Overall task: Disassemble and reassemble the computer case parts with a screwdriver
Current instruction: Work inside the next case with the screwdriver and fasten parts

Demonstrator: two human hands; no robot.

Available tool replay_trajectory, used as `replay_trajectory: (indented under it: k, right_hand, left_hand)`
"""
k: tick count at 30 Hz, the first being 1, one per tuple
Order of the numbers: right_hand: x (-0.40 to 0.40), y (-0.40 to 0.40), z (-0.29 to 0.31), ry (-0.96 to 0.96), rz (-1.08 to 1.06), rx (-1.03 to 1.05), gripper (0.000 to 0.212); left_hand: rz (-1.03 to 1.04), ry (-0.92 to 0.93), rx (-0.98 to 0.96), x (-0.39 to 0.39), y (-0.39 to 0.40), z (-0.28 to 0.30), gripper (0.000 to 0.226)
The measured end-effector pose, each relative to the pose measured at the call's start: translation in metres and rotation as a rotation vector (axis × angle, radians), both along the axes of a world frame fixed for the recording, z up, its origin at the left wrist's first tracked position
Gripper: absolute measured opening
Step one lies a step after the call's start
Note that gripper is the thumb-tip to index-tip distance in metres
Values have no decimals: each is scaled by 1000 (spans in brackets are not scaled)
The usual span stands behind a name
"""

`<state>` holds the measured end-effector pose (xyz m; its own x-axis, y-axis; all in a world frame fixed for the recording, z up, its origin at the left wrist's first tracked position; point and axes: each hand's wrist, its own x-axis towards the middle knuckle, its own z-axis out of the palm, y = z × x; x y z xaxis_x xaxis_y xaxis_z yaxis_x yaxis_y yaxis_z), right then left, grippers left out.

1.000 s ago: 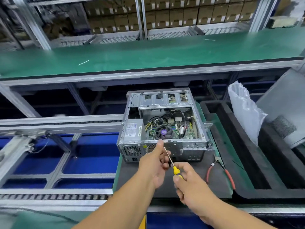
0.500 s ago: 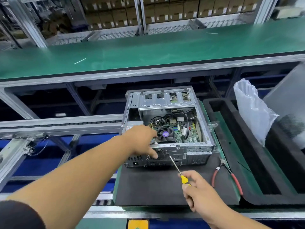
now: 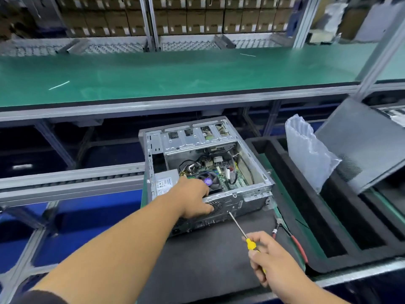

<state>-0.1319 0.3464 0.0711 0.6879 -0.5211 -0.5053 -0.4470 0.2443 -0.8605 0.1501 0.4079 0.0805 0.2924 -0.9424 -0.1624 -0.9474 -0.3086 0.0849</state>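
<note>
My left hand (image 3: 192, 200) braces the stiff, heavy-looking metal computer case (image 3: 252, 194) by its near rim, while my right hand (image 3: 269, 257) grips the light screwdriver (image 3: 240, 230) by its yellow handle, tip at the rear panel.

Nothing legible from my feed. White label on the power supply (image 3: 164, 184) inside the computer case (image 3: 252, 194) carries print, too blurred to read. Stickers on the shelved cardboard boxes (image 3: 197, 20): also unreadable.
</note>
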Motion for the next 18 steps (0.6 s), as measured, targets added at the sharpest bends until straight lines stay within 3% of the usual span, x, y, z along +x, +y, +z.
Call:
replay_trajectory:
  k: [8,15,18]
  right_hand:
    - [8,-15,6,-35,-24,-57,31]
    - [16,-27,6,-68,-26,-32,31]
    - [19,-32,2,-73,-38,-34,32]
  left_hand:
    - [60,12,-51,-2,-21,-2,38]
    - [258,230,-94,-12,-33,8,82]
    - [291,179,-81,-12,-39,3,70]
